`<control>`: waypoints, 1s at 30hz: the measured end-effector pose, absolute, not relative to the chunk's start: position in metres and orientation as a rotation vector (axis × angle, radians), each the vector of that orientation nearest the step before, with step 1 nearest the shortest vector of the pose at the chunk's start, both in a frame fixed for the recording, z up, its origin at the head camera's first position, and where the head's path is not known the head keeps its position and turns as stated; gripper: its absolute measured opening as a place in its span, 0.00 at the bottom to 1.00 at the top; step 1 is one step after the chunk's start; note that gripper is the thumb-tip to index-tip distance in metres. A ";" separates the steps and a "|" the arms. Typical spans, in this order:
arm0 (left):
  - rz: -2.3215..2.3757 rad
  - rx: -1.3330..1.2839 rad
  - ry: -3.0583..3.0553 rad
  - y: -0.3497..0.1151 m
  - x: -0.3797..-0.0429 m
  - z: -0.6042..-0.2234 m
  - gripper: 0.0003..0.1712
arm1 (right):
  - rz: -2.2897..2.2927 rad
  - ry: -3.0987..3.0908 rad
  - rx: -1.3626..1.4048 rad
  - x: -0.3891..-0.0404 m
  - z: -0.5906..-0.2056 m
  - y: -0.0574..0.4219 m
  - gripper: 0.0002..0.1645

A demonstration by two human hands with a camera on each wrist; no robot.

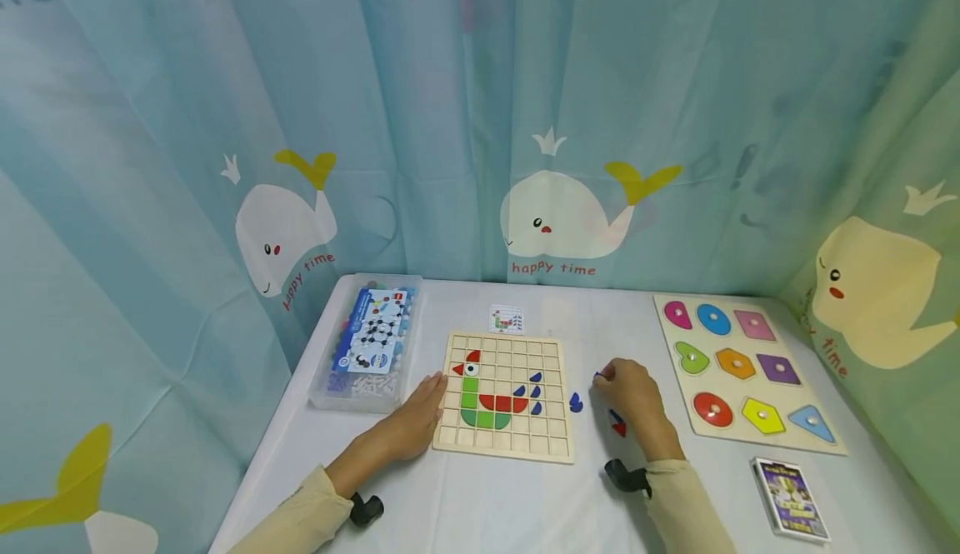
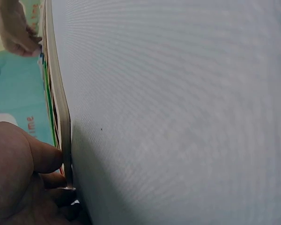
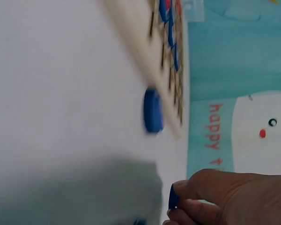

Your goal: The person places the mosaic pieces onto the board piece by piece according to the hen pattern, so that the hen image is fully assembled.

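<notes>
A wooden grid board [image 1: 517,446] holds several red, green and blue pieces and a white eye piece [image 1: 471,369], laid out as a bird. My left hand [image 1: 415,422] rests against the board's left edge; in the left wrist view its thumb [image 2: 48,158] touches the side. Right of the board, my right hand [image 1: 634,396] pinches a small blue puzzle piece [image 3: 173,197] between thumb and fingertips, just over the table. Loose blue pieces [image 1: 576,402] lie between board and right hand. Near the right wrist are a red piece [image 1: 618,430] and another blue one.
A small pattern card [image 1: 507,319] lies behind the board. To the left sits a clear plastic box [image 1: 390,400] of small parts. A shape-knob puzzle board [image 1: 720,362] and a purple card box [image 1: 791,500] are on the right. Curtains [image 1: 442,121] hang behind the table.
</notes>
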State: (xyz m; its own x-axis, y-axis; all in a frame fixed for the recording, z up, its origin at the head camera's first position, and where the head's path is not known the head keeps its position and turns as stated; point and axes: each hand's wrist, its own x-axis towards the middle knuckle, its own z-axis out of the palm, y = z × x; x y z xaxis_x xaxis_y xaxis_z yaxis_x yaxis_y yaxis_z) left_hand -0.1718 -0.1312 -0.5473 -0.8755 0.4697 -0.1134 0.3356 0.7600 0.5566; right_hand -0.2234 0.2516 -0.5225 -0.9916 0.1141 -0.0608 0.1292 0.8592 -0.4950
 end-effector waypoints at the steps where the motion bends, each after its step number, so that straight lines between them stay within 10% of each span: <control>1: 0.790 0.632 2.714 -0.132 -0.172 -0.549 0.34 | -0.821 3.006 0.182 -0.223 -0.521 0.247 0.09; 30: 0.786 0.625 2.710 -0.130 -0.171 -0.545 0.34 | -0.749 3.071 0.029 -0.222 -0.526 0.183 0.10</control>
